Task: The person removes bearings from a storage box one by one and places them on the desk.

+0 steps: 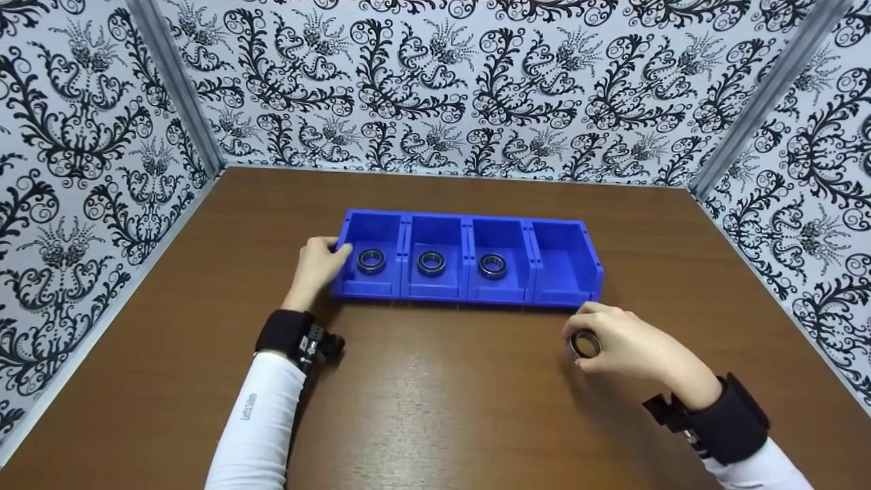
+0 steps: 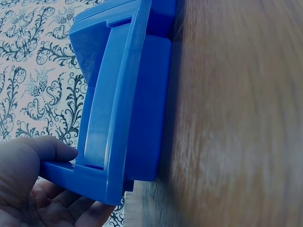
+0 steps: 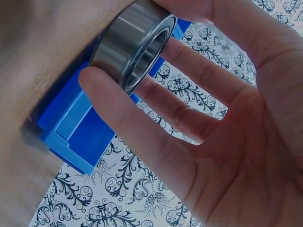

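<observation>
A blue bin row (image 1: 435,294) with several compartments sits on the table. My left hand (image 1: 320,267) grips its left side wall, thumb inside and fingers outside, as the left wrist view shows. My right hand (image 1: 622,340) pinches a steel ball bearing (image 3: 135,40) between thumb and fingers, in front of the bin row's right corner and apart from it. One bearing lies in each of three compartments: the leftmost bearing (image 1: 371,261), the second bearing (image 1: 431,263) and the third bearing (image 1: 492,266). In the rightmost compartment (image 1: 565,269) no bearing shows.
The brown wooden table (image 1: 422,395) stretches around the bin row. Patterned panels (image 1: 435,88) stand behind it and at both sides, with grey metal posts (image 1: 180,88) at the corners. Black straps with cameras circle both wrists.
</observation>
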The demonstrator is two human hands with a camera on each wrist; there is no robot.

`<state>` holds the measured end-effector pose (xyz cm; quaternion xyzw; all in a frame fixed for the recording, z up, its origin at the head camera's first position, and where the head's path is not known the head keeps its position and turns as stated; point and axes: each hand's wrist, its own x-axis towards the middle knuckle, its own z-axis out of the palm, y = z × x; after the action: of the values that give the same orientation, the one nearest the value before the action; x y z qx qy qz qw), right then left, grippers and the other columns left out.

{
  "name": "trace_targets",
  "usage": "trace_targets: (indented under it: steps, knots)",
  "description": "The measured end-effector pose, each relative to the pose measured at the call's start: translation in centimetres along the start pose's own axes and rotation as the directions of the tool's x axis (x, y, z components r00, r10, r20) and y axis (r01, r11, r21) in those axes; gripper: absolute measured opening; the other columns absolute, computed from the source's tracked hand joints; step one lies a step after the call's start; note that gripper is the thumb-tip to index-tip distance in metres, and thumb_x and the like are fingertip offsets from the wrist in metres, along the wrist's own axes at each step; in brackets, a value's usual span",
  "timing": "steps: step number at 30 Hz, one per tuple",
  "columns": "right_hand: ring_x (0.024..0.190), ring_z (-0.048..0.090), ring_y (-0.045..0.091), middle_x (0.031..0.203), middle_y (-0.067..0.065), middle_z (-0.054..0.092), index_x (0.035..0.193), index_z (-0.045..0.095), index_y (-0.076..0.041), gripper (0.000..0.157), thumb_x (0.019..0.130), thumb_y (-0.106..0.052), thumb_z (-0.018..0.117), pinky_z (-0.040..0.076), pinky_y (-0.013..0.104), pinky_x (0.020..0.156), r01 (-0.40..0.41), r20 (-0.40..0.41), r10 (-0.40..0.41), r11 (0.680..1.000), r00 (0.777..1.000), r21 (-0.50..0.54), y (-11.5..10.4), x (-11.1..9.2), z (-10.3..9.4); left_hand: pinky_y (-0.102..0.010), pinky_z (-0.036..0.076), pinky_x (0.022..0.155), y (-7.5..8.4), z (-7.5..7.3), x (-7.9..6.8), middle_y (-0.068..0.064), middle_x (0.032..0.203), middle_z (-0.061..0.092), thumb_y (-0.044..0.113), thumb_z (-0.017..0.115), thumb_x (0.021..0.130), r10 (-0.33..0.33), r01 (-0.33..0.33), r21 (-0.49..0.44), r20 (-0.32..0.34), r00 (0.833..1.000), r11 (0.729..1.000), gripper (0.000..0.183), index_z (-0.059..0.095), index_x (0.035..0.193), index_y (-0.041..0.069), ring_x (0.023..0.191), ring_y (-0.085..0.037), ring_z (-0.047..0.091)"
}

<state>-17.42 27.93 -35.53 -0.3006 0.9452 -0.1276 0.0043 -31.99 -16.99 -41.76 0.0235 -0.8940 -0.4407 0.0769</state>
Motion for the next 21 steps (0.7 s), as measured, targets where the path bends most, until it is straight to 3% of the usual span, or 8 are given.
trace_targets:
  steps: [11,21]
  knots:
    - [0.083,0.058,0.011,0.095,-0.004,0.063,0.096,0.073,-0.021,0.024,0.075,-0.011,0.079,0.044,0.026,0.069,0.007,0.015,-0.007,1.000,1.000,0.004,0.0,-0.5,0.7,-0.028,0.045,0.078,0.0,-0.1,-0.1,-0.013,0.097,0.071,0.019,0.058,0.096,0.018,-0.017,0.011,-0.020,1.000,1.000,0.034,0.075,0.118,0.000,0.089,-0.024,0.059]
    - [0.089,0.065,0.019,0.098,-0.002,0.065,0.097,0.074,-0.020,0.026,0.074,-0.010,0.080,0.049,0.028,0.072,0.015,0.030,-0.016,1.000,0.999,0.026,0.0,-0.7,1.5,-0.035,0.050,0.085,0.0,-0.1,0.0,-0.019,0.108,0.072,0.019,0.057,0.096,0.019,-0.019,0.008,-0.008,1.000,1.000,0.038,0.072,0.124,-0.001,0.093,-0.025,0.061]
